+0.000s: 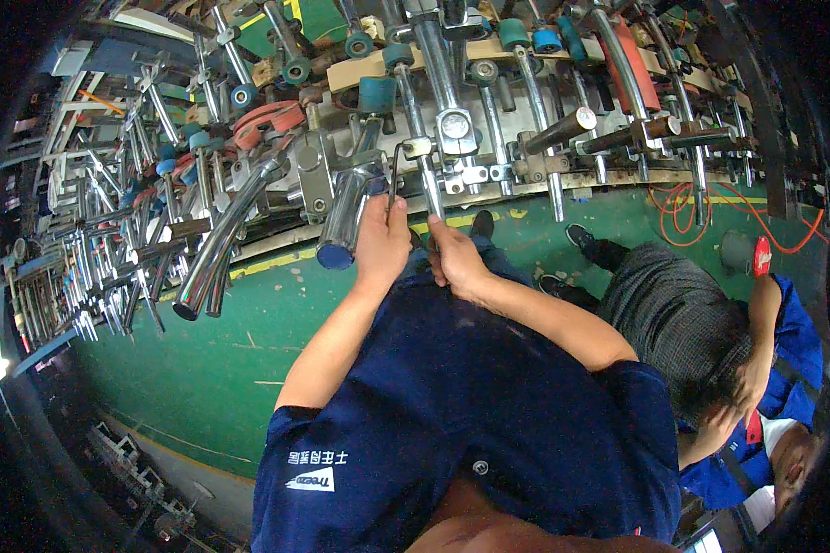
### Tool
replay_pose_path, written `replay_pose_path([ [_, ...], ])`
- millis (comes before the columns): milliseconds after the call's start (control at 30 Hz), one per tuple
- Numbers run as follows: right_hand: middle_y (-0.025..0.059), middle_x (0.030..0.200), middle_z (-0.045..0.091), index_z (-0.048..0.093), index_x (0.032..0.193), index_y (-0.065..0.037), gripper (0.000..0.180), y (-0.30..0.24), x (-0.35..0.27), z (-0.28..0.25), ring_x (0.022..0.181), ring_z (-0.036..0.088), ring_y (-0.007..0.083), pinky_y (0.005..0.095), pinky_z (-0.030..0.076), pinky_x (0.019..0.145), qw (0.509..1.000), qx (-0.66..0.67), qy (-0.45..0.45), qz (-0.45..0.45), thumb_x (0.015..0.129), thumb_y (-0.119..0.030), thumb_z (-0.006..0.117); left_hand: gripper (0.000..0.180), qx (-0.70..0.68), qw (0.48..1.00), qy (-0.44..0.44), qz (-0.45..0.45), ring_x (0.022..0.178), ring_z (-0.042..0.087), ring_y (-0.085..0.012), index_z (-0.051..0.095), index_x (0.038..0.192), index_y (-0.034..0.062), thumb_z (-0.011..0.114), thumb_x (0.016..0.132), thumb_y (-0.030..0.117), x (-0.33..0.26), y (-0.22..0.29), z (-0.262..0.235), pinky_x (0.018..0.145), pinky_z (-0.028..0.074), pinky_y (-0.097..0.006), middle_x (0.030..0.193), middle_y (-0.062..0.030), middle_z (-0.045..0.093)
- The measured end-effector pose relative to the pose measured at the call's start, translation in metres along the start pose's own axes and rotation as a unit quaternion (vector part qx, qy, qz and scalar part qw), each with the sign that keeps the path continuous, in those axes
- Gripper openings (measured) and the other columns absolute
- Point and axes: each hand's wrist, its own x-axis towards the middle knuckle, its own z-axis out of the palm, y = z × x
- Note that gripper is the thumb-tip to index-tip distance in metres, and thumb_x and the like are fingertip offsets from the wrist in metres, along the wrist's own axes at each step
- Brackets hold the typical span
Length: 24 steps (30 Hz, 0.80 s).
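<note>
My left hand is closed around the long arm of a dark hex key. The key's bent end meets a small clamp block on a thin chrome rod. At the lower end of that rod my right hand is closed, thumb and fingers round its tip. Just left of the left hand a thick chrome tube with a blue end slants downward. Above the rod stands a larger chrome clamp on a thick upright bar.
Many chrome rods, clamps and teal rollers crowd the machine along the top and left. A co-worker in blue bends down at the right. An orange hose lies coiled on the green floor.
</note>
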Motion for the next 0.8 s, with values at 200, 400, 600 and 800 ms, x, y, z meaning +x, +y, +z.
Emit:
replay_pose_path([
  [200, 0.0012, 0.057, 0.044, 0.049, 0.084, -0.011, 0.046, -0.004, -0.003, -0.001, 0.042, 0.04, 0.0137, 0.0308, 0.032, 0.036, 1.0, -0.003, -0.007, 0.006, 0.105, -0.052, 0.049, 0.03, 0.156, 0.988, 0.005, -0.005, 0.049, 0.06, -0.0149, 0.06, 0.094, 0.0002, 0.057, 0.103, 0.029, -0.004, 0.015, 0.0, 0.047, 0.047, -0.032, 0.061, -0.0054, 0.061],
  [400, 0.0018, 0.06, 0.047, 0.052, 0.091, -0.01, 0.044, -0.004, -0.001, -0.005, 0.047, 0.045, 0.0142, 0.0304, 0.038, 0.041, 0.999, 0.002, -0.028, 0.028, 0.105, -0.053, 0.05, 0.034, 0.128, 0.982, -0.059, -0.124, 0.053, 0.065, -0.0236, 0.064, 0.089, -0.0005, 0.058, 0.102, 0.03, -0.005, 0.045, 0.001, 0.054, 0.05, -0.04, 0.063, -0.0133, 0.065],
  [600, 0.0029, 0.068, 0.052, 0.056, 0.098, -0.01, 0.045, 0.0, 0.004, -0.011, 0.053, 0.049, 0.0138, 0.0292, 0.041, 0.046, 0.998, 0.004, -0.062, 0.031, 0.105, -0.054, 0.048, 0.043, -0.001, 0.986, -0.077, -0.146, 0.05, 0.06, -0.0148, 0.063, 0.077, -0.0023, 0.06, 0.102, 0.033, 0.002, 0.038, 0.003, 0.049, 0.046, -0.033, 0.062, -0.0087, 0.064],
  [800, 0.0038, 0.075, 0.055, 0.059, 0.1, -0.008, 0.045, -0.007, 0.003, -0.012, 0.058, 0.052, 0.0159, 0.0308, 0.044, 0.052, 0.998, -0.012, -0.056, 0.022, 0.106, -0.051, 0.048, 0.041, 0.095, 0.995, -0.009, 0.005, 0.052, 0.052, -0.0121, 0.061, 0.072, -0.0019, 0.065, 0.099, 0.029, 0.0, 0.033, 0.004, 0.049, 0.04, -0.032, 0.059, -0.0074, 0.059],
])
